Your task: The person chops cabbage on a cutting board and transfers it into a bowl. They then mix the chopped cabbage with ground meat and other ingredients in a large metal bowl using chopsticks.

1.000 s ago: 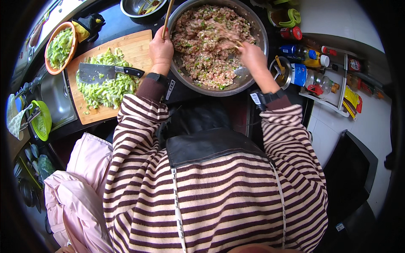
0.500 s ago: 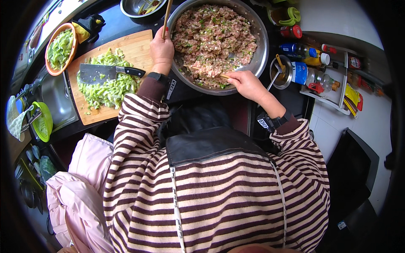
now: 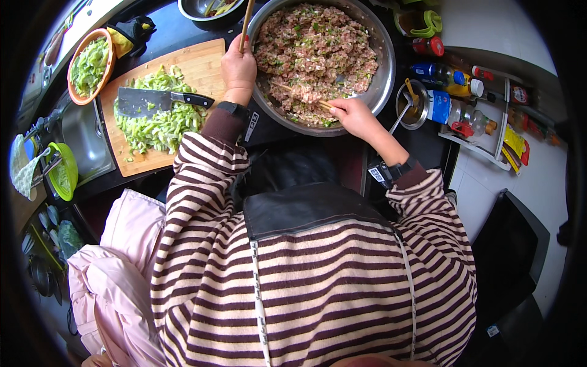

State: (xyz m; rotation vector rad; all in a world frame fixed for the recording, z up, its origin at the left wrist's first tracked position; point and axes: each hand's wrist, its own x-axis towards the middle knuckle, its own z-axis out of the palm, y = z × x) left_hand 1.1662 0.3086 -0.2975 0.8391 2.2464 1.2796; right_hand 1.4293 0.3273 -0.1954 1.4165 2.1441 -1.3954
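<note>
A wide steel bowl holds minced meat flecked with chopped green bits. My right hand is closed around a pair of wooden chopsticks over the bowl's near rim, and their tips reach into the meat. At the bowl's left side my left hand is closed on a slender wooden stick that points up and away; whether it is one stick or two I cannot tell. Beside that hand a cleaver with a black handle lies on chopped pale green vegetable on a wooden cutting board.
An orange-rimmed bowl of chopped greens stands far left, above a sink. Another metal bowl is at the back. On the right are a small steel pot with utensils, several bottles and a white rack.
The chopsticks in my right hand have shifted, and more of their length now shows above the meat. My left hand keeps its place beside the bowl. The whole view has moved slightly.
</note>
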